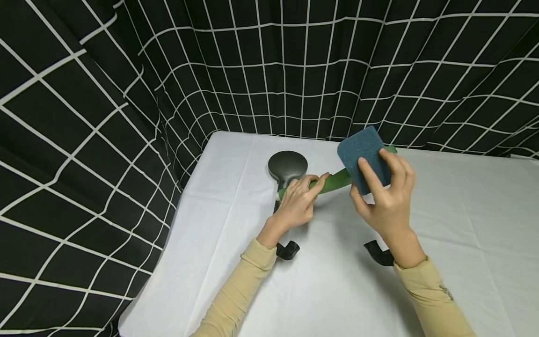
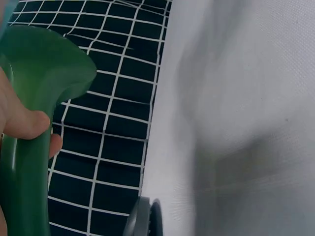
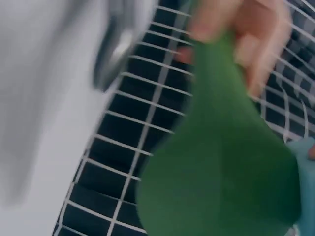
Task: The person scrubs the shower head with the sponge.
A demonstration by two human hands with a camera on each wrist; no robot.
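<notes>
My left hand grips the long handle of a green cooking utensil, raised above the table and slanting up to the right. Its broad, curved head fills much of the right wrist view, blurred there, and is seen from the side in the left wrist view. A flat blue sponge is pinched between the thumb and fingers of my right hand. From the head view, the sponge hides part of the utensil; in the right wrist view, its light blue edge lies against the green head.
Left of centre on the white-covered table lies a dark grey ladle or large spoon, its handle partly behind my left hand. Black curved wrist mounts hang by both wrists. Black curtains with a white grid surround the table's back and left.
</notes>
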